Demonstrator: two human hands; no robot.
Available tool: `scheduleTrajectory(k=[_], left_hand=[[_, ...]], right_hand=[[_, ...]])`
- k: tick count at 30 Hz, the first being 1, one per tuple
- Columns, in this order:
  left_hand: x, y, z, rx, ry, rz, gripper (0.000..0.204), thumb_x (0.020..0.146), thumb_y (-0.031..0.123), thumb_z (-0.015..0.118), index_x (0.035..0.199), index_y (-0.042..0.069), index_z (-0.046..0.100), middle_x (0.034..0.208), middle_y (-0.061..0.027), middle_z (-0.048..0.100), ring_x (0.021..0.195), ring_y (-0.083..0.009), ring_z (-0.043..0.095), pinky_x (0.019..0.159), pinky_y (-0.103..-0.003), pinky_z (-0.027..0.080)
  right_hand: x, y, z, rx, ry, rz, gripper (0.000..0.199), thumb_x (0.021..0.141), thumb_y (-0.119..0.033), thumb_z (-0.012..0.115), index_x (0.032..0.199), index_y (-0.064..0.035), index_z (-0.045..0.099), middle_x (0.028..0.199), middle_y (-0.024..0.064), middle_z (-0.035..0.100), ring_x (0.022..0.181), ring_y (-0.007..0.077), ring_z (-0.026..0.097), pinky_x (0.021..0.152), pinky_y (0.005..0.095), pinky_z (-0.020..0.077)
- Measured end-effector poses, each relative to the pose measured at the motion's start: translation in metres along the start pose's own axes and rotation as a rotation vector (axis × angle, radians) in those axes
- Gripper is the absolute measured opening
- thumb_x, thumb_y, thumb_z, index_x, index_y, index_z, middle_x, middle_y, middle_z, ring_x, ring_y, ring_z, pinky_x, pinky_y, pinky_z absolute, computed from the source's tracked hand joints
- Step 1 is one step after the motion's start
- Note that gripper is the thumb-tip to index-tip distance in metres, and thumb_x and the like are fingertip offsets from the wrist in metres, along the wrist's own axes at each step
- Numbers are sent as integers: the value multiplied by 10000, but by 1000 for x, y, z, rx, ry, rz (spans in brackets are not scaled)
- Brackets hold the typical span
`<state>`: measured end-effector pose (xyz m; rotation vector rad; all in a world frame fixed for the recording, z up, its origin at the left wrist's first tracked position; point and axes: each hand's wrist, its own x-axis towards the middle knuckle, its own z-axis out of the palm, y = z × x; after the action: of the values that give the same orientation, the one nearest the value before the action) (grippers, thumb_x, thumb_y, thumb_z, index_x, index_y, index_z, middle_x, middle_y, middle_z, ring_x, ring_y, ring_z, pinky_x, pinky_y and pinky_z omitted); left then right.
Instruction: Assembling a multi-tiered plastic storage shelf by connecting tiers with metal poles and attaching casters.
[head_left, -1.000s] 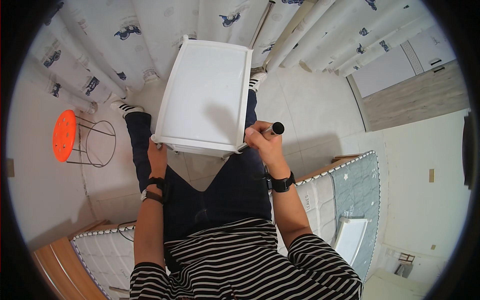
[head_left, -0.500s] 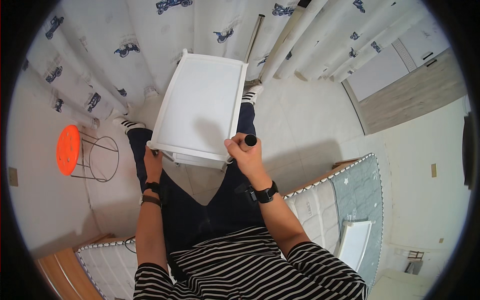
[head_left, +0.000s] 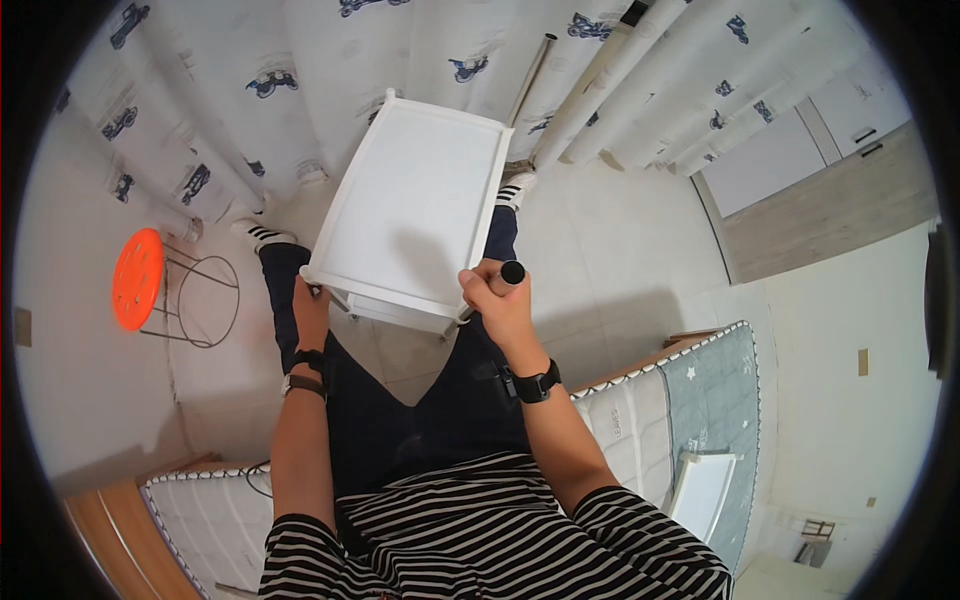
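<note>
A white shelf rack (head_left: 415, 200) with a raised rim stands between my spread legs, its lower tier (head_left: 400, 313) partly showing underneath. My left hand (head_left: 313, 322) is closed around its near left corner, and the fingers are partly hidden. At the near right corner my right hand (head_left: 503, 312) wraps around a tube with a round black end (head_left: 512, 273), which points up toward me. The hand hides how the tube meets the corner. Behind the rack's far right side, a thin metal pole (head_left: 532, 75) leans by the curtain.
An orange round-topped stool (head_left: 138, 280) with wire legs stands at left. Patterned curtains (head_left: 330, 120) hang beyond the rack. A mattress (head_left: 625, 430) lies behind me on the right, bearing another white tray-like panel (head_left: 735, 470). A cabinet (head_left: 820, 210) stands far right.
The whole view has shifted a little, so the rack and both hands appear slightly farther right. Both hands keep their holds, and the rack stays in nearly the same pose.
</note>
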<state>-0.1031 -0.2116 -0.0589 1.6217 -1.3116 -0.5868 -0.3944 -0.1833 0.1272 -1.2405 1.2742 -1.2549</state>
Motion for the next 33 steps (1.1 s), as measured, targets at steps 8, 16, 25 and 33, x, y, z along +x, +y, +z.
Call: scheduleTrajectory(k=[8,16,25,33], left_hand=[[-4,4,-6,-29,-115,-53,467,791,-20,592,1227,-29,425,1138,-196,555,1038,-307,556,885,-340,438],[-33,107,-11,169,284,100,383,797,57,605,1135,-42,456,1052,-194,537,946,-270,555,792,-353,461],[-86,143,79,-874,-550,-1164,372,816,308,687,940,28,476,815,-63,517,786,-199,552,622,-370,529],[-93,112,114,-922,-390,-810,417,848,151,630,1109,-40,366,1080,-148,485,935,-240,564,702,-388,567]], right_hand=[[-3,4,-9,30,0,-4,344,788,-121,632,527,-36,425,473,-57,329,469,39,295,437,249,250],[-6,15,-4,53,33,-87,292,798,-88,640,567,-32,469,531,4,477,464,61,404,430,233,298],[-20,12,23,123,385,-154,358,818,-189,706,618,-57,439,535,-55,359,514,35,316,466,200,272],[-7,2,28,99,424,-111,357,799,-40,626,527,-57,397,451,7,401,392,79,342,398,236,266]])
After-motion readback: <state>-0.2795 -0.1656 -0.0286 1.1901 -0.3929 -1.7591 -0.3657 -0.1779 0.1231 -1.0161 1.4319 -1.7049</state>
